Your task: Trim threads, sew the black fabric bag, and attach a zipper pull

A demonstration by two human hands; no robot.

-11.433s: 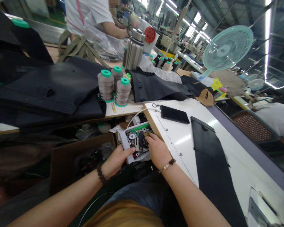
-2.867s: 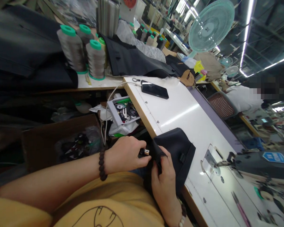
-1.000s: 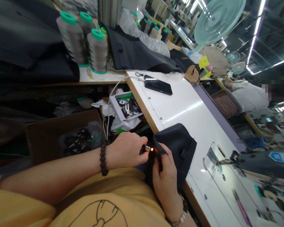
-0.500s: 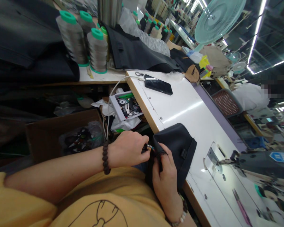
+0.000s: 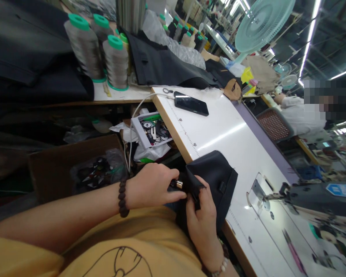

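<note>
My left hand (image 5: 152,186) is closed around a small lighter (image 5: 177,184) with a metal top, its tip right at the edge of a black fabric piece (image 5: 216,181). My right hand (image 5: 200,215) pinches the corner of that fabric just beside the lighter. No flame shows. The fabric hangs over the front edge of the white sewing table (image 5: 219,130), partly in my lap.
A sewing machine (image 5: 314,196) stands at right. A phone (image 5: 191,104) on a cable lies on the table. A white tray of small parts (image 5: 152,130), thread cones (image 5: 115,61), dark garments, a cardboard box (image 5: 72,169) and a fan (image 5: 262,19) surround me. Another person sits far right.
A second ago a small flame burned at the lighter's tip against the fabric edge; it is out now. Both hands stay in nearly the same place on the fabric corner.
</note>
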